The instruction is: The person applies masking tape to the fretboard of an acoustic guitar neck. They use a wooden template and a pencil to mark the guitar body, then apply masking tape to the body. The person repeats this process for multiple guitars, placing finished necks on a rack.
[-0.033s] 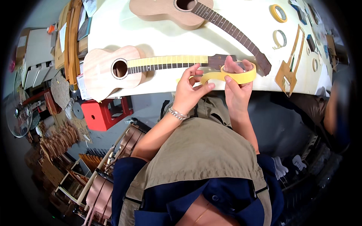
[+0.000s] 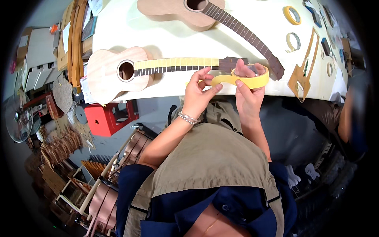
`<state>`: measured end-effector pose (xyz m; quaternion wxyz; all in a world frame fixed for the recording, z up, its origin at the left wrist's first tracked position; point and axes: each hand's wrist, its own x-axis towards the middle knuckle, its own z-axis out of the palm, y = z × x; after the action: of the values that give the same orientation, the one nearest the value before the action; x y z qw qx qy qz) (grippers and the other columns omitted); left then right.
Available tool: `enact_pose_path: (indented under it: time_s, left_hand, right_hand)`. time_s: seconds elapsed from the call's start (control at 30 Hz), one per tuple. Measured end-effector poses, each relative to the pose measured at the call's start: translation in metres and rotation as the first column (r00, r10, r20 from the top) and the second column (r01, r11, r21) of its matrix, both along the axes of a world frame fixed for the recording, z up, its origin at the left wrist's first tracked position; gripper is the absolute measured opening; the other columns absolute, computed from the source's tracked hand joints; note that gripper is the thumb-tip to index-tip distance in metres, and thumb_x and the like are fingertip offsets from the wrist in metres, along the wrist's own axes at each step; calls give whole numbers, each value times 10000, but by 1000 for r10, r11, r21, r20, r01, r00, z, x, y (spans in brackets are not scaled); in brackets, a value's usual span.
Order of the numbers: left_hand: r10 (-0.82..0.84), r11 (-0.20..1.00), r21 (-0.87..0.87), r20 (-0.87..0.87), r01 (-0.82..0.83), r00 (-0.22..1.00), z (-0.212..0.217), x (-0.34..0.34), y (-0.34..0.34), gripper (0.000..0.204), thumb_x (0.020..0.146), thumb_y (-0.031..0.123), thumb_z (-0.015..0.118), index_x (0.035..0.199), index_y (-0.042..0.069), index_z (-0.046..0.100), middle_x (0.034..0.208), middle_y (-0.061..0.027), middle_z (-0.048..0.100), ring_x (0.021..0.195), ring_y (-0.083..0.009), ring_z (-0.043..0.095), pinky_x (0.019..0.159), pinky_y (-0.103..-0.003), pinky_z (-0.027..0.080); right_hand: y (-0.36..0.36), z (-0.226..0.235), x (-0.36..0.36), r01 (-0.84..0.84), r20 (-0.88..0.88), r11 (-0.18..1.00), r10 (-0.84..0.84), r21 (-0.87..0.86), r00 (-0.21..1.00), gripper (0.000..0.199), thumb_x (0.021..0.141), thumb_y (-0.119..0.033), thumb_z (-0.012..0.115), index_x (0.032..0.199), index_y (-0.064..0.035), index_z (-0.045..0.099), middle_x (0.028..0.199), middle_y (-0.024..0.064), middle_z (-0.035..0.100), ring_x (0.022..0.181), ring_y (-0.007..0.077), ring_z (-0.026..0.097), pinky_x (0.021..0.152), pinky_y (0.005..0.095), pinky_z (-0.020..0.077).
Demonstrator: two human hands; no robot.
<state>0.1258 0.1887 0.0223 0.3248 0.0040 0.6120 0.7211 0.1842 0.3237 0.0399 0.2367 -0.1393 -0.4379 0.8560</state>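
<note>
Held up over the table's front edge is a roll of yellow masking tape [image 2: 258, 81]. My right hand [image 2: 249, 94] grips it, with fingers through its core and the thumb on its outer face. My left hand [image 2: 196, 94] pinches the pulled-out end between thumb and fingers, and a short length curves across to the roll. Just behind my hands lies an unfinished pale wooden ukulele [image 2: 103, 65], its body left and its dark headstock [image 2: 227, 63] right, partly hidden by my hands. A yellow tape strip [image 2: 175, 63] covers the far side of its fretboard; the near side shows dark.
A second ukulele [image 2: 169, 10] lies farther back, its neck slanting toward the right. Tape rolls [image 2: 287, 15] and a wooden template [image 2: 294, 83] sit on the table's right. A red stool [image 2: 96, 122] stands below at left. Another person's arm [image 2: 347, 114] shows at the right edge.
</note>
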Motion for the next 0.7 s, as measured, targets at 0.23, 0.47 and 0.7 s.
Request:
enact_pose_path:
  time_s: [0.23,0.47,0.7]
  left_hand:
    - [243,939,140,373,-314,895,-2,1,-19,129,844,16,629,957,12,566,824,-31,603,725,-96,605,630,-256,557]
    - [363,817,-319,-362,-480,859,-6,-67,-153,39,785,16,685,796,29,649,752,-39,644,636,-90,565,622,-234,486]
    - [73,678,-480,-709,-556,701,-49,-124,-180,112,656,172,785,745,135,728,970,-16,506,1030,-199,430,900,-347,374]
  right_hand:
    - [-13,4,-8,-25,-100,952,-6,-305,995,562,771,136,481,1289,-62,388,1295,156,509,1268,237,431,1124,450,215]
    - [80,-27,30,-111,-333,572,-300,-813,894,563,815,24,497,1351,42,326,1341,186,461,1320,282,353,1152,462,71]
    - [51,-44,-6,-376,266,-200,-424,905,866,813,843,-313,649,1406,42,182,1303,204,480,1227,232,464,1078,365,238]
